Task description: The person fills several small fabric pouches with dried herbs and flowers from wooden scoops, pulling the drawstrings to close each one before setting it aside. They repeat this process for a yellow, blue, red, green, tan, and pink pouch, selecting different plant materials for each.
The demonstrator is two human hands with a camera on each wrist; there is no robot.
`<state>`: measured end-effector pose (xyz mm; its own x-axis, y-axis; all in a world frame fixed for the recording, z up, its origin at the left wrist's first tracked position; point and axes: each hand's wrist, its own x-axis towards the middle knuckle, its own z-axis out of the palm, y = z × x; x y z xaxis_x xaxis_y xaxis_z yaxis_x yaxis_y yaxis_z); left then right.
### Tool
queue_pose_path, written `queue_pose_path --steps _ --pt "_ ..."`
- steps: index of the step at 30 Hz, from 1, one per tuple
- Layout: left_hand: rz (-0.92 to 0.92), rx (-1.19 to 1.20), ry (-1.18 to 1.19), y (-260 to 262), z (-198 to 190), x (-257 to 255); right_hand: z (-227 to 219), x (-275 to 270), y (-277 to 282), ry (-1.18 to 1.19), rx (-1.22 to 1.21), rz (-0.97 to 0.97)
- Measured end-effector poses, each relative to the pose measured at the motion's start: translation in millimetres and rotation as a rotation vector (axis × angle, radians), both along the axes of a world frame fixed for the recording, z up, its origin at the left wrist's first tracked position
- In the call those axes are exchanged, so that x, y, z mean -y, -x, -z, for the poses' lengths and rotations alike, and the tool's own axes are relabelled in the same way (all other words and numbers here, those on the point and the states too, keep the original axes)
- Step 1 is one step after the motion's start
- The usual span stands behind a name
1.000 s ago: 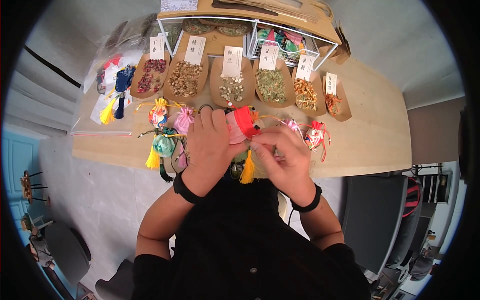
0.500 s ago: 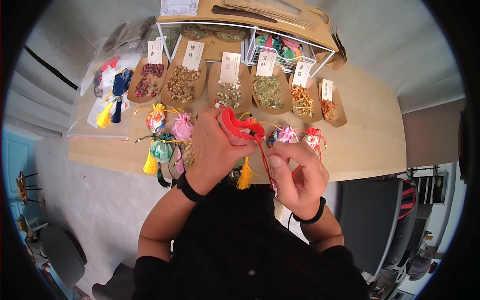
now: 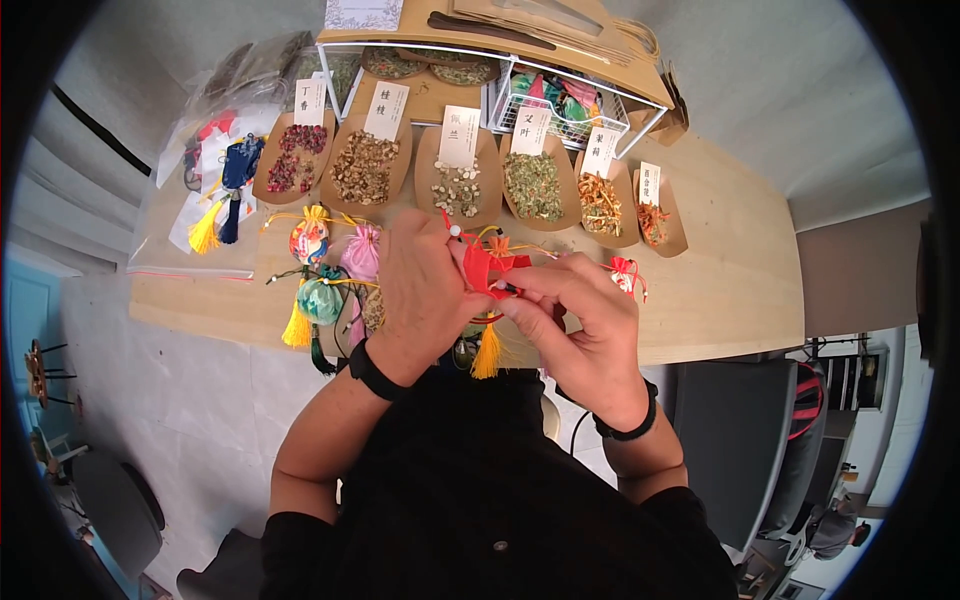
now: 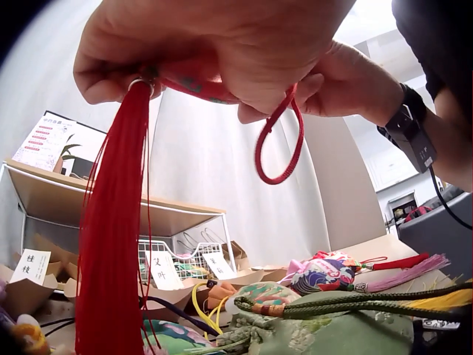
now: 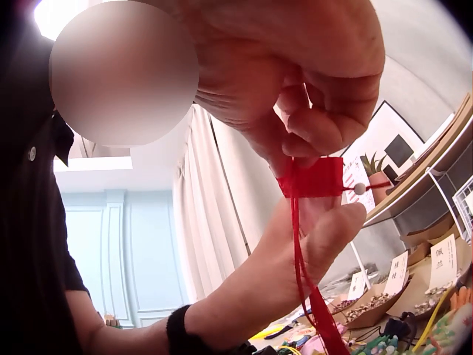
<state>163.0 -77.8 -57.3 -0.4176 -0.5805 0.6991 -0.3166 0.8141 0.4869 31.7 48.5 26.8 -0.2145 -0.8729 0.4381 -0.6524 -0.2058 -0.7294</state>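
Over the table's near edge, the left hand (image 3: 412,285) grips a small red drawstring pouch (image 3: 482,262) by its body, mostly covering it. At the pouch's red mouth, the right hand (image 3: 585,325) pinches the edge between thumb and forefinger, by a dark bead. A white bead (image 5: 360,188) sits on the cord at the other side of the mouth. In the left wrist view, a long red tassel (image 4: 118,222) hangs below the pouch and a red cord loop (image 4: 260,159) dangles near the right hand. Red cord strands (image 5: 296,237) hang down in the right wrist view.
Finished sachets, such as a green one (image 3: 320,301) and a pink one (image 3: 361,252), lie around the hands. Behind them stand several labelled paper trays of dried herbs, including a leafy one (image 3: 534,188). Farther back are a shelf (image 3: 470,30) and a wire basket (image 3: 565,118).
The right hand moved away to the right from the pouch, the red cord trailing beside it, then came back to the mouth. The left hand kept its grip while the pouch tilted.
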Motion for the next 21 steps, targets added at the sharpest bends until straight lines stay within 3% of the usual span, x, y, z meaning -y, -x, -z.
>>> queue_pose_path --steps 5,14,17,21 --pt "-0.002 0.053 0.050 1.1 7.9 3.7 -3.3 -0.4 -5.2 -0.170 -0.006 0.031" --pt "0.081 0.220 -0.071 -17.5 -17.4 5.2 15.9 2.3 8.2 -0.084 -0.261 0.248" --pt "0.118 0.243 -0.047 -24.0 -32.7 -2.7 15.7 3.2 10.5 -0.117 -0.181 0.271" --pt "0.102 0.303 0.019 -6.6 -29.1 -15.4 11.9 7.5 2.6 -0.258 0.123 0.174"
